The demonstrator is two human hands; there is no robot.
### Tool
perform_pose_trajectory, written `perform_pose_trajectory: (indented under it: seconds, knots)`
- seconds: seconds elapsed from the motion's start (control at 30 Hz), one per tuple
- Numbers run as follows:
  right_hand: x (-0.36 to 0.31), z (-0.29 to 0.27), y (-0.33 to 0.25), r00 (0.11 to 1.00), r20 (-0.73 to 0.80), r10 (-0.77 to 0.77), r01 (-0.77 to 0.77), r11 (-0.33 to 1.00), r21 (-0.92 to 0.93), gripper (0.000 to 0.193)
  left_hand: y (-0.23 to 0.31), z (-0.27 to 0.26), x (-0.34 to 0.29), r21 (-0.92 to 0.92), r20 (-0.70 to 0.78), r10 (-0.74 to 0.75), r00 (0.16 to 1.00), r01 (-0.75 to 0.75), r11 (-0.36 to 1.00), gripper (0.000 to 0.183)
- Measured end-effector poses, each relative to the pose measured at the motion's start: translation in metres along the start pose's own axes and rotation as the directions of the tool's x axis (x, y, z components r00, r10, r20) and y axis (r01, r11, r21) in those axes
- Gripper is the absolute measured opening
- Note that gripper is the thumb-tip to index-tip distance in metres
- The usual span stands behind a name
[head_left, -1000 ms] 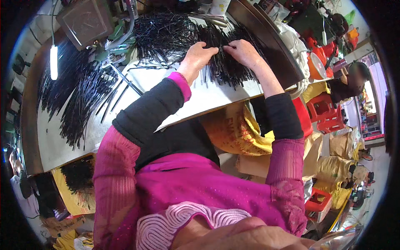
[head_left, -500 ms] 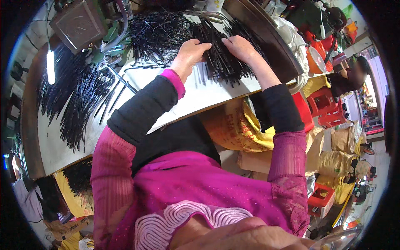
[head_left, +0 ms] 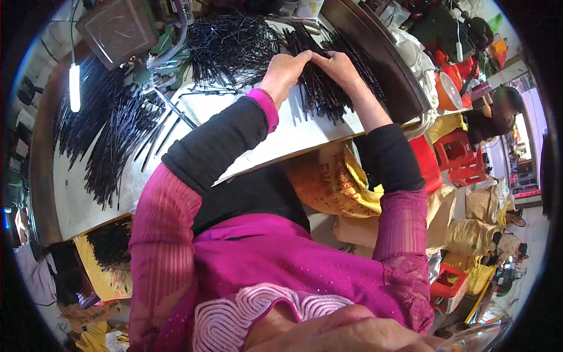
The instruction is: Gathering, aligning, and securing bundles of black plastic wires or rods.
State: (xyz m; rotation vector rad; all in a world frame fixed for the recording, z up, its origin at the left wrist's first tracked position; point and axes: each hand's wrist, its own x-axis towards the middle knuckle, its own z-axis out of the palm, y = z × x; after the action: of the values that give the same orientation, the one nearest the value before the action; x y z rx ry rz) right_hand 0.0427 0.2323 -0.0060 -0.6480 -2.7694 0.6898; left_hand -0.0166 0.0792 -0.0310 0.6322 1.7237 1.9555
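Observation:
Over a pile of thin black strips [head_left: 322, 97] on the white worktop [head_left: 281, 141], my two hands come together. My left hand [head_left: 284, 73] has its thumb and fingers pressed together, tips against those of the other hand. On the right, my right hand [head_left: 340, 69] bends over the top of the pile with its fingers curled. Whatever lies between the fingertips is hidden or too thin to make out. Black sleeve covers reach up both forearms.
A tangled heap of black strips [head_left: 231, 47] lies farther back, and more spread bundles [head_left: 111, 135] lie at left beside a machine with a brown box-shaped head [head_left: 117, 32]. A dark raised board [head_left: 387, 58] edges the worktop at right. A yellow sack [head_left: 352, 188] stands below.
My left hand has moved right until its fingertips meet those of my right hand. The right hand has shifted only slightly. The whole view has moved a little.

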Motion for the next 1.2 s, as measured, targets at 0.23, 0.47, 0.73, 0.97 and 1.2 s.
perform_pose_trajectory:
  seconds: [0.23, 0.47, 0.73, 0.97, 1.2]
  knots:
    - [-0.013, 0.006, 0.001, 0.993, -0.048, 0.109, -0.086, 0.933, 0.349, 0.083, 0.022, 0.007, -0.010, -0.182, -0.031, -0.186, 0.982, 0.178, 0.967, 0.045]
    - [-0.033, 0.008, -0.023, 0.979, -0.196, 0.052, 0.003, 0.962, 0.273, 0.078, 0.027, 0.001, -0.015, -0.162, -0.043, -0.208, 0.977, 0.199, 0.967, 0.052]
    - [-0.065, -0.001, -0.061, 0.888, -0.448, -0.102, 0.159, 0.983, 0.092, 0.055, 0.036, 0.001, -0.014, -0.081, -0.046, -0.202, 0.978, 0.198, 0.977, 0.074]
    - [-0.071, 0.004, -0.070, 0.757, -0.615, -0.220, 0.306, 0.951, 0.038, 0.060, 0.048, 0.009, -0.021, -0.086, 0.001, 0.003, 1.000, -0.003, 0.996, 0.074]
    - [-0.075, 0.007, -0.085, 0.439, -0.837, -0.327, 0.577, 0.817, -0.017, 0.069, 0.077, 0.013, -0.042, -0.166, -0.083, 0.301, 0.950, -0.311, 0.936, 0.046]
